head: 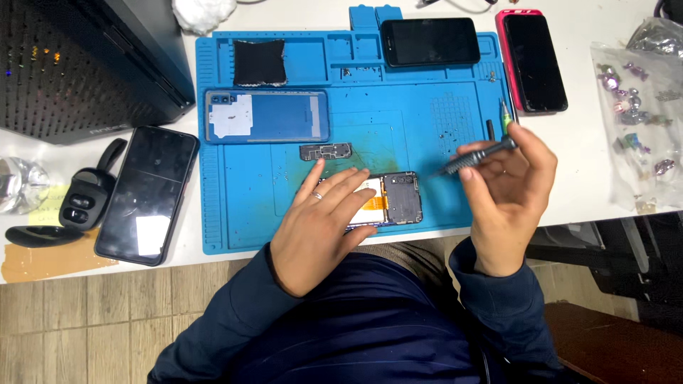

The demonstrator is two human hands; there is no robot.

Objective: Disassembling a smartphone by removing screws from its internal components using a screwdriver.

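- A dark perforated computer case (78, 64) stands at the far left of the white bench (590, 185), left of the blue work mat (398, 107).
- A black earbud case (82, 203) and a black phone (147, 193), screen up, lie just left of the mat.
- On the mat's left part a blue phone back cover (267, 116) lies inside-up, with a black cloth square (260, 62) beyond it.
- A small dark shield plate (326, 151) sits on the mat, just beyond the left hand's fingertips.
- The left hand (320, 227) lies flat with fingers spread, pressing down on the opened phone (398, 199) at the mat's near edge; a ring shows on one finger.
- The opened phone shows an orange flex strip and a dark board at its right end, uncovered by the hand.
- A black phone (430, 41) lies across the mat's far edge.
- The right hand (509, 195) is closed around a grey screwdriver (478, 156), held in the fingertips above the mat's right part, tip pointing left toward the opened phone but clear of it.
- A red-cased phone (533, 62) lies just right of the mat.
- A clear bag of small parts (637, 121) lies well right of the mat.
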